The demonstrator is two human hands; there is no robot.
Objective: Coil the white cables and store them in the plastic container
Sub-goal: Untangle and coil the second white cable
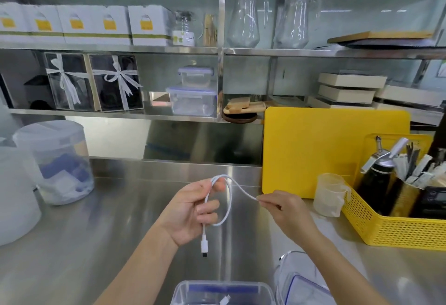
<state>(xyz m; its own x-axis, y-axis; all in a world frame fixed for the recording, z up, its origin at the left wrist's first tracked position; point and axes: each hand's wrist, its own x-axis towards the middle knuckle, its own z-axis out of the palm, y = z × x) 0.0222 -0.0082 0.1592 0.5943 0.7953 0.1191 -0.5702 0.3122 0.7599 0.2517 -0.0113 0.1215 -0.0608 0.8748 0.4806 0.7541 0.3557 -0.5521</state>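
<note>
A white cable (229, 204) hangs in a loop above the steel counter. My left hand (193, 210) is closed around the loop's top, and a plug end (204, 246) dangles below the palm. My right hand (282, 207) pinches the cable's other end to the right, pulling it taut from the loop. A clear plastic container (183, 291) with blue trim sits at the bottom edge, open, with another white plug inside it. Its lid (299, 280) lies just to its right, under my right forearm.
A yellow perforated basket (386, 229) with bottles and tools stands at the right. A small measuring cup (329, 194) is beside it, and a yellow cutting board (313, 150) leans behind. Lidded tubs (55, 159) stand at the left. Shelves behind hold boxes and pitchers.
</note>
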